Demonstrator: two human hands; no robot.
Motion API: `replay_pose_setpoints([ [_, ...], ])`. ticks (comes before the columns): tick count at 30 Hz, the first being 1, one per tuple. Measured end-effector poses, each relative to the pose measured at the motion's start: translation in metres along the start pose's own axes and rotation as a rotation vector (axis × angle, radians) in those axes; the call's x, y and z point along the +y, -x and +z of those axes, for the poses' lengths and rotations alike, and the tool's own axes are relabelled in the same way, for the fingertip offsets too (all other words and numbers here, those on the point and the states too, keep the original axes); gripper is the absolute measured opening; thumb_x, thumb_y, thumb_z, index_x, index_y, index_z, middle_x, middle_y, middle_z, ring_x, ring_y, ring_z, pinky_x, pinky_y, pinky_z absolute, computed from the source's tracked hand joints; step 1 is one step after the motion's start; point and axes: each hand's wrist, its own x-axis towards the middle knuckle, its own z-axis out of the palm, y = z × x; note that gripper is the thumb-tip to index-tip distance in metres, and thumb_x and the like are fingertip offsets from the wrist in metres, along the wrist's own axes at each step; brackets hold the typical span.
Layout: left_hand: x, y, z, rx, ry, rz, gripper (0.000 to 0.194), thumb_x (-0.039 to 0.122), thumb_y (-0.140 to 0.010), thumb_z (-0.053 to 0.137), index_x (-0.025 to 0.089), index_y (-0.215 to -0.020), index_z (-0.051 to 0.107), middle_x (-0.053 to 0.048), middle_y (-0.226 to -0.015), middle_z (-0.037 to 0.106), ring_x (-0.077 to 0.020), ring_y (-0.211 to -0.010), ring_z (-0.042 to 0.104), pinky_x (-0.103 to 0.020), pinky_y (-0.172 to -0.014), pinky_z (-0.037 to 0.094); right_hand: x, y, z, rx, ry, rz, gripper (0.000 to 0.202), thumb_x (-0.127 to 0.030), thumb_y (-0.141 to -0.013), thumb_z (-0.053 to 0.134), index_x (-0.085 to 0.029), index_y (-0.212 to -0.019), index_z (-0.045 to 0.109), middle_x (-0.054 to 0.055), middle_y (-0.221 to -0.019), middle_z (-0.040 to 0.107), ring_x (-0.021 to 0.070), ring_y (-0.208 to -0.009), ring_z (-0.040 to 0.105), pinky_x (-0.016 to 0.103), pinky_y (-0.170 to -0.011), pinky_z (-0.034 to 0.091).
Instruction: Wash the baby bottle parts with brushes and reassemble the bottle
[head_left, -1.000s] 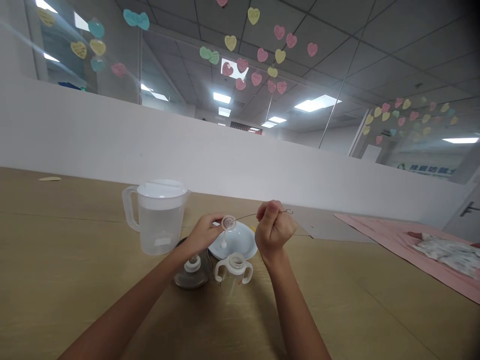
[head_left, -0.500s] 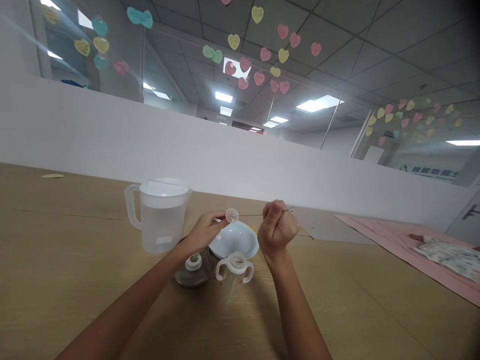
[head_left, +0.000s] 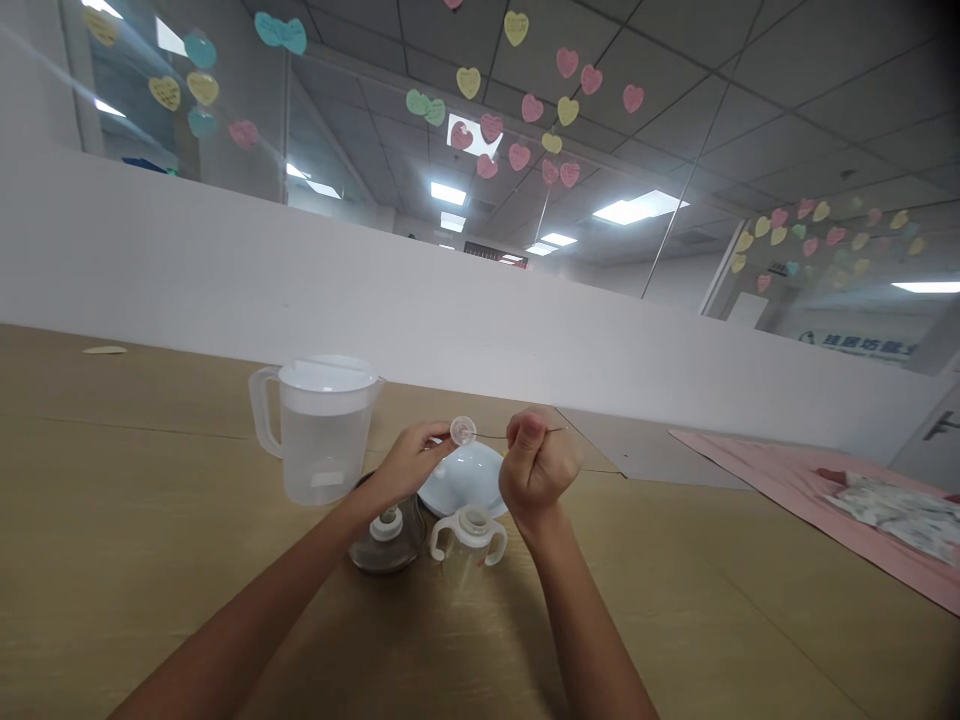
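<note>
My left hand [head_left: 411,458] pinches a small round translucent bottle part [head_left: 463,430], possibly a teat or cap, with its round face towards me. My right hand [head_left: 540,458] is closed in a fist around a thin metal wire [head_left: 491,436]. One end of the wire reaches the round part; whether it has bristles cannot be seen. Below and between my hands stands a clear baby bottle [head_left: 471,540] with two white handles and an uncovered mouth. A pale blue bowl [head_left: 461,482] sits behind it, partly hidden by my right hand.
A lidded plastic jug [head_left: 322,450] with liquid stands at the left. Beside the bottle is a dark translucent dispenser [head_left: 386,550] with a white collar, partly behind my left forearm. A pink cloth [head_left: 780,480] with patterned fabric on it lies at right. A white wall [head_left: 450,310] borders the table.
My right hand has moved left and slightly down, closer to my left hand, so less wire shows between them. My left hand and the round part have stayed nearly still.
</note>
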Motion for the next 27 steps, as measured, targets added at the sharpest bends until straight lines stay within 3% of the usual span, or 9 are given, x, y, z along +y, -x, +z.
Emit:
replay_pose_setpoints([
  [6, 0.001, -0.001, -0.001, -0.011, 0.033, 0.001, 0.036, 0.041, -0.079, 0.049, 0.011, -0.089, 0.066, -0.004, -0.072, 0.062, -0.0167, -0.070, 0.053, -0.023, -0.058, 0.043, -0.002, 0.003, 0.002, -0.017, -0.026, 0.041, 0.046, -0.032, -0.094, 0.024, -0.019, -0.055, 0.042, -0.001, -0.046, 0.044, 0.0081, -0.041, 0.038, 0.023, -0.046, 0.028],
  [13, 0.008, 0.001, -0.001, -0.016, 0.016, 0.023, 0.036, 0.041, -0.079, 0.049, 0.012, -0.090, 0.067, -0.006, -0.081, 0.064, -0.0195, -0.079, 0.054, -0.026, -0.067, 0.044, -0.002, 0.003, 0.003, -0.024, -0.023, -0.019, 0.045, -0.030, -0.094, 0.024, -0.019, -0.056, 0.043, -0.001, -0.046, 0.045, 0.0088, -0.043, 0.040, 0.023, -0.047, 0.028],
  [19, 0.017, 0.004, 0.002, -0.036, -0.064, 0.063, 0.034, 0.040, -0.081, 0.046, 0.012, -0.086, 0.066, -0.005, -0.080, 0.064, -0.0190, -0.079, 0.055, -0.025, -0.067, 0.043, 0.008, 0.014, 0.019, 0.022, -0.030, 0.023, 0.042, -0.031, -0.094, 0.027, -0.018, -0.058, 0.046, -0.001, -0.048, 0.045, 0.0091, -0.044, 0.041, 0.023, -0.048, 0.028],
  [27, 0.031, 0.006, 0.001, 0.025, -0.097, 0.134, 0.034, 0.039, -0.081, 0.045, 0.014, -0.063, 0.059, -0.001, -0.067, 0.058, -0.0151, -0.069, 0.051, -0.023, -0.064, 0.040, 0.002, 0.024, 0.036, -0.146, -0.181, 0.135, 0.046, -0.029, -0.094, 0.025, -0.017, -0.055, 0.046, -0.001, -0.050, 0.047, 0.0087, -0.048, 0.045, 0.022, -0.051, 0.033],
])
